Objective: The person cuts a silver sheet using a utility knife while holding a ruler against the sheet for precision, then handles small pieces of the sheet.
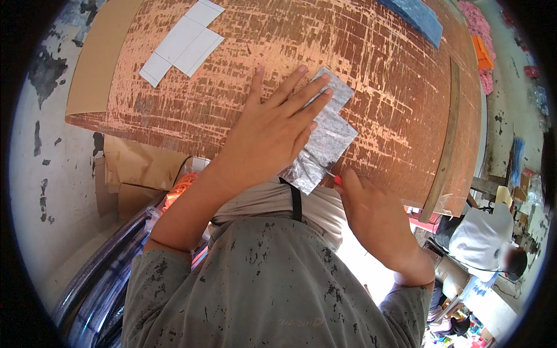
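A thin, shiny grey sheet (332,132) with a stepped outline lies at the near edge of a worn reddish-brown board (400,104). My left hand (271,127) presses flat on the sheet's left side, fingers spread. In my right hand (374,211) is a small red-handled tool with a thin metal tip (337,179); its exact kind is mostly hidden by the fingers. The tip touches or nearly touches the sheet's lower right edge. The sheet's near corner looks crinkled and hangs past the board's edge.
Pale paper pieces (183,43) lie at the far left beside a brown card sheet (101,58). A wooden strip (445,139) runs along the right, with blue folded material (415,17) beyond. Dark plastic-wrapped rolls (107,278) stand lower left. Another person (481,238) is at right.
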A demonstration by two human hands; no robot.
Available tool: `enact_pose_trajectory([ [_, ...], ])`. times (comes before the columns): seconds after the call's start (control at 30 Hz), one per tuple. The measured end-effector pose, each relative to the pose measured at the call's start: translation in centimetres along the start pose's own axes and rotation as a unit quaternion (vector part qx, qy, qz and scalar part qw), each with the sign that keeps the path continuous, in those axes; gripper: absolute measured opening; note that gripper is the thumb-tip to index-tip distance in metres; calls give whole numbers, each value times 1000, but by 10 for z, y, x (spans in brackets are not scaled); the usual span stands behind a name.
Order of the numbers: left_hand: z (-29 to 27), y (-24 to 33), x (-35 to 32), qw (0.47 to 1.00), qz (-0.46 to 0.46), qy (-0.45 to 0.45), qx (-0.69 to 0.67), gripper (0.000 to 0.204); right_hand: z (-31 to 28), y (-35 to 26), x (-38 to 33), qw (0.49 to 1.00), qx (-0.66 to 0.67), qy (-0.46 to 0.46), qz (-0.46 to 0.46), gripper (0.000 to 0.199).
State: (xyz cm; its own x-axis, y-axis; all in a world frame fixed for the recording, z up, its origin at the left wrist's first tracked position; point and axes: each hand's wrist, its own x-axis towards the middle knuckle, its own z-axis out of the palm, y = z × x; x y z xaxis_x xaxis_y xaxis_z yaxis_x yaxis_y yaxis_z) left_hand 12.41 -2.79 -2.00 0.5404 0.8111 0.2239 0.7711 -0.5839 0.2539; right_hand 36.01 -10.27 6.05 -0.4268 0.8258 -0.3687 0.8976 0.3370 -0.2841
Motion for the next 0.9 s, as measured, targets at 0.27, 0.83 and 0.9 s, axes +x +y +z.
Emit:
enact_pose_trajectory([
  [0.27, -2, 2, -1, 1000, -9, -6, 1, 55, -4, 8, -17, 999, -2, -41, 4, 13],
  [0.83, 1, 2, 0, 1000, -5, 15, -15, 53, 5, 16, -30, 999, -43, -3, 16, 17],
  [0.9, 1, 2, 1, 1000, -6, 12, -14, 54, 7, 19, -31, 999, -33, 0, 14, 19],
])
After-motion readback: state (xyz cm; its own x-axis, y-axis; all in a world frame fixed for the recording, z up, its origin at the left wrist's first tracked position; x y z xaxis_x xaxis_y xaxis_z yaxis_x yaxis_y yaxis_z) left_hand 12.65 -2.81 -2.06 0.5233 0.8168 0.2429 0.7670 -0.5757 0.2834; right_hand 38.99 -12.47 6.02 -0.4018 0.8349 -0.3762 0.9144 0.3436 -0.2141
